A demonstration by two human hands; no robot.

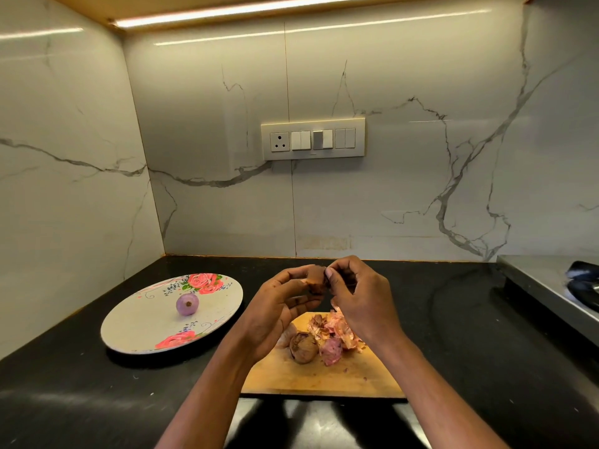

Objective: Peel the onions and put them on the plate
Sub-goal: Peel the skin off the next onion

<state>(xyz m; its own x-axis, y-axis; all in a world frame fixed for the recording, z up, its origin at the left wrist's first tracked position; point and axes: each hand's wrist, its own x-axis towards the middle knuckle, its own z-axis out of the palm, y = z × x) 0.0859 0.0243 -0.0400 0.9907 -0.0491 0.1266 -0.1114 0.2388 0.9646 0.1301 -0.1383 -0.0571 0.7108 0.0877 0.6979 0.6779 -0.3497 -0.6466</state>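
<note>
left hand (pixel 278 303) cups an onion (pixel 315 281) while right hand (pixel 359 296) pinches its skin.

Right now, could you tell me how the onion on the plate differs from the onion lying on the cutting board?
The onion on the plate is peeled, smooth and pale purple; the onion on the cutting board still wears dry brown skin. The first sits alone on the floral plate; the second lies beside a heap of peels on the cutting board. Both are small, round and untouched by either hand.
</note>
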